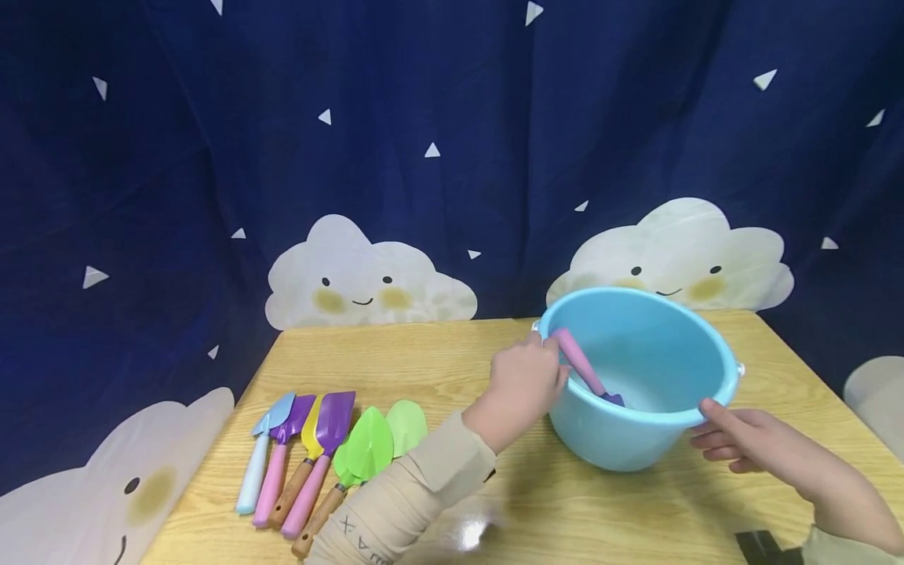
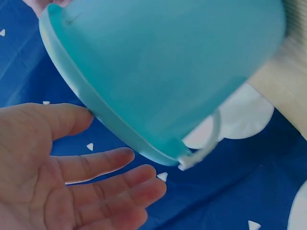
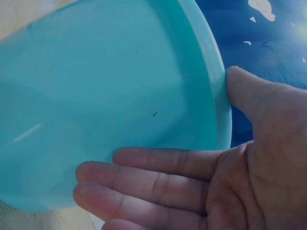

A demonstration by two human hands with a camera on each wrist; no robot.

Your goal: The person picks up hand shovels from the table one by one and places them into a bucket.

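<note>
A light blue bucket (image 1: pixel 607 435) stands at the right of the wooden table, its mouth facing up and toward me. My left hand (image 1: pixel 524 386) holds its left rim, the thumb against the edge. On the opposite side, my right hand (image 1: pixel 766 447) holds the rim with the thumb on top and nearly straight fingers along the outer wall, as the right wrist view shows. Inside the bucket leans a toy shovel (image 1: pixel 579 361) with a pink handle and purple blade. Whether the bucket's base rests fully on the table is hard to tell.
Several toy shovels and trowels (image 1: pixel 335 424) lie in a row at the table's left, with blue, purple, yellow and green blades. My left sleeve (image 1: pixel 424 486) covers part of them. Behind the table (image 1: pixel 395 361) hangs a dark blue curtain (image 1: pixel 480 102) with cloud shapes.
</note>
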